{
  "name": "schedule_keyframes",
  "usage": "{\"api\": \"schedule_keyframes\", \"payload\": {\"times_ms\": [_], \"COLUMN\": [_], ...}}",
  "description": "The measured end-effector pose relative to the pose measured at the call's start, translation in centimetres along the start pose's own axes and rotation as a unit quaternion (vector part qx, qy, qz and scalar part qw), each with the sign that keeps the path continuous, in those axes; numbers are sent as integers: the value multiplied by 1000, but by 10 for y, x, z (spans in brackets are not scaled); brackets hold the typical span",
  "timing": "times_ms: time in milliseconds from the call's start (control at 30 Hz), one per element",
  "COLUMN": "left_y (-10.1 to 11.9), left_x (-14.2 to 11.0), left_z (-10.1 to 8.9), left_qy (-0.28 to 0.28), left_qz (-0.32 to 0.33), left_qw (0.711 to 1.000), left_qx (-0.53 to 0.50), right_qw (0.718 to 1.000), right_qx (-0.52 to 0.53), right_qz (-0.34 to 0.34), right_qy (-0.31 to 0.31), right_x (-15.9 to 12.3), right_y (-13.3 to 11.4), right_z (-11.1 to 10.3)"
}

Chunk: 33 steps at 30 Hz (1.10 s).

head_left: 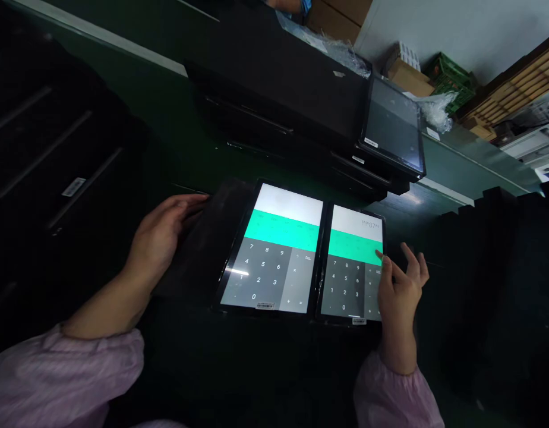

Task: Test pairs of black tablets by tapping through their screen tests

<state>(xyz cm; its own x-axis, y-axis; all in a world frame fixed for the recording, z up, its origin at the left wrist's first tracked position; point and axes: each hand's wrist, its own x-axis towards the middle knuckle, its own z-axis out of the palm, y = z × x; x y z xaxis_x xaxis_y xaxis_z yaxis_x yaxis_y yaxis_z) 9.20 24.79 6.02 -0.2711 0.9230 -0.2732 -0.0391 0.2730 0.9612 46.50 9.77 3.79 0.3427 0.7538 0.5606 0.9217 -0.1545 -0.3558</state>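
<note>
Two tablets lie side by side in the middle, each lit with a calculator keypad under a green band. The left tablet point(268, 261) has a blank entry field; the right tablet point(346, 279) shows some characters in its field. My right hand point(401, 288) is at the right edge of the right tablet. Its index fingertip is on or just over the green band, with the other fingers spread. My left hand point(158, 232) is left of both tablets, fingers stretched out along a dark flat object point(212, 232) whose kind I cannot make out. Fingertips there are partly in shadow.
A stack of dark panels point(283, 95) fills the back, with an unlit tablet point(393, 128) on its right end. Clear plastic wrap point(437, 110), a green crate point(450, 77) and a cardboard box point(406, 71) are behind. Another person's arm point(287, 6) shows at the top.
</note>
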Motion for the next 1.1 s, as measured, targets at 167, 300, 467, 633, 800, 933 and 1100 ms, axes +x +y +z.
{"api": "schedule_keyframes", "payload": {"times_ms": [167,300,467,633,800,933,1100], "left_y": [-3,-9,-17,-16,-17,-29,-34], "left_x": [0,-7,-18,-30,-62,-74,-65], "left_z": [-7,-10,-9,-10,-2,7,11], "left_qy": [-61,-110,-143,-159,-199,-249,-233], "left_qz": [-33,-33,-21,94,195,144,130], "left_qw": [995,991,984,966,944,949,957], "left_qx": [67,64,99,183,175,128,117], "right_qw": [1000,1000,998,989,986,991,991], "right_qx": [6,7,40,50,38,27,34], "right_qz": [-20,-14,-55,-105,-113,-95,-93], "right_qy": [-20,22,3,-91,-120,-94,-92], "right_x": [3,5,-2,-13,-11,-9,-11], "right_y": [-9,-35,-77,-106,-116,-110,-110], "right_z": [-3,-13,-7,14,22,24,26]}}
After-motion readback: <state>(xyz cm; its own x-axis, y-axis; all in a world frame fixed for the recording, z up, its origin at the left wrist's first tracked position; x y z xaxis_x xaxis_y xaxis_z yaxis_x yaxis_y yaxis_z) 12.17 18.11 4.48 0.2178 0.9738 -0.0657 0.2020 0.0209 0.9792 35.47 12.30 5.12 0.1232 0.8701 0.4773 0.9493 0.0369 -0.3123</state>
